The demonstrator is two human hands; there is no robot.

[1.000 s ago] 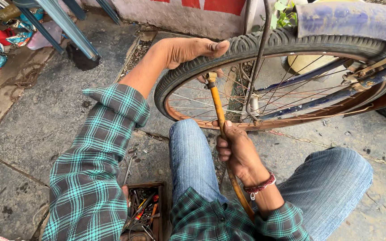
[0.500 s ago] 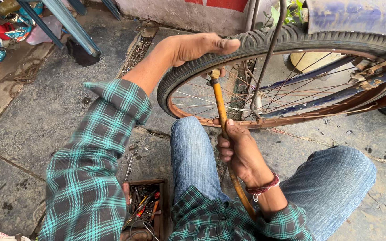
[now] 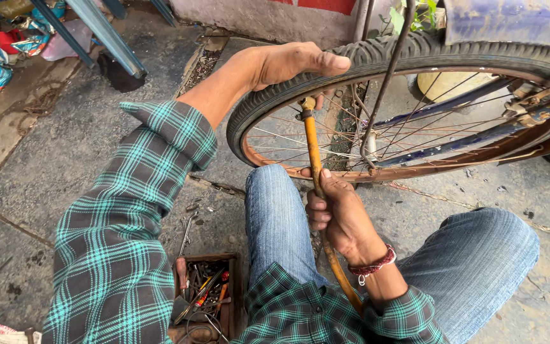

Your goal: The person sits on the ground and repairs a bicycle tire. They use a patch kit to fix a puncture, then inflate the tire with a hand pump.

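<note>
My left hand [image 3: 291, 64] presses flat, fingers open, on the tyre [image 3: 377, 54] to steady the wheel; my right hand [image 3: 338, 213] grips the orange hose [image 3: 312, 153] — its tip at the rim.

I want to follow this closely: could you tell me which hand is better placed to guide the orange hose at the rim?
Right, probably. The right hand grips the orange hose just below the rim, while the left hand rests over the tyre.
</note>
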